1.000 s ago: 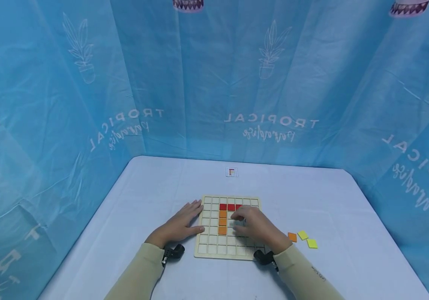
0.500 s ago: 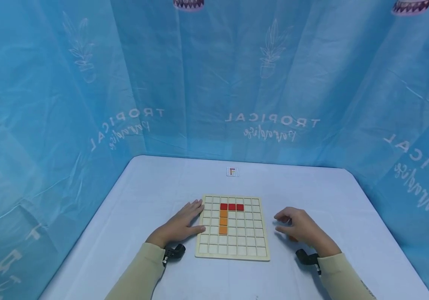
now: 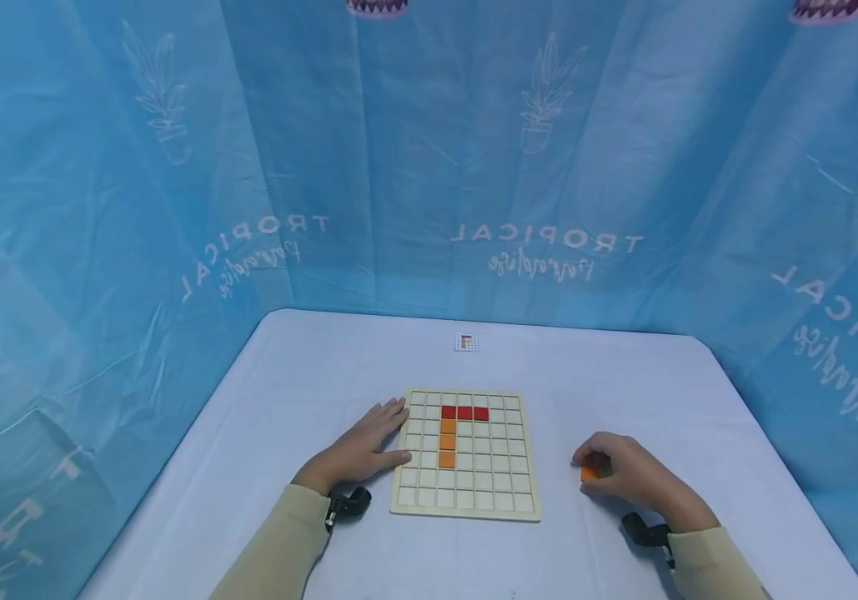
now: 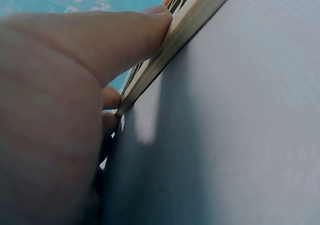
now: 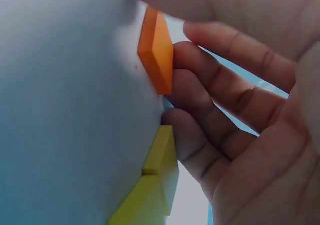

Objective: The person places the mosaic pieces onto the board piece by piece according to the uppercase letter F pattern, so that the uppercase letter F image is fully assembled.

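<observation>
Right of the grid board (image 3: 464, 454), the right hand (image 3: 627, 479) is pinching an orange tile (image 5: 156, 50) off the table (image 3: 308, 367); the flat left hand (image 3: 359, 452) is bracing the board's edge. Thin tile might slip, nudging the yellow tiles (image 5: 152, 185).

A table (image 3: 308, 375) covered with a pale blue-white cloth was seen, rounded at its far corners. A wooden grid board (image 3: 464, 454) lay flat on it near the front edge, with red and orange tiles set in some cells. A small printed card (image 3: 465, 342) was placed further back, well apart from the board. To the right of the board, an orange tile (image 5: 156, 51) was tilted up off the cloth, and two yellow tiles (image 5: 154, 185) lay just beside it, touching one another.
</observation>
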Available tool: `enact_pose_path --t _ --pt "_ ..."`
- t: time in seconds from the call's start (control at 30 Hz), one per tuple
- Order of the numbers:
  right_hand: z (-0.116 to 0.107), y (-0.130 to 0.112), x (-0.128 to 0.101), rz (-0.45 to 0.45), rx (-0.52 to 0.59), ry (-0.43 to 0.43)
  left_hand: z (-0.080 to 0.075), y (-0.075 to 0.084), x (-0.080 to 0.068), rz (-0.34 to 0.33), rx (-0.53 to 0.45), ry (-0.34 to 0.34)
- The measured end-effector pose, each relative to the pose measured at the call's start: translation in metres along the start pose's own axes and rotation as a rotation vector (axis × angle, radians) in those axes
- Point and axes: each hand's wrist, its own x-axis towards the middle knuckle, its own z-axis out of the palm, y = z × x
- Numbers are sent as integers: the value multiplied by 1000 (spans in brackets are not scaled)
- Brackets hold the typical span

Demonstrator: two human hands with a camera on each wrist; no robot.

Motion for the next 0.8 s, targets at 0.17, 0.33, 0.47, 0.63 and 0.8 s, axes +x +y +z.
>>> enact_pose_path --t 0.17,0.33,0.47,0.63,0.8 --pt "1 2 -2 -16 2 18 0 -1 0 19 -14 -2" --pt "2 1 -1 -40 -3 21 -1 -1 0 28 -10 -1" --pt "4 -4 2 -83 -12 34 0 -2 0 28 -2 5" --pt "8 -19 11 -173 -37 70 0 -1 -1 28 1 8" --pt "16 -39 23 -253 -47 87 -1 -1 -1 28 12 3"
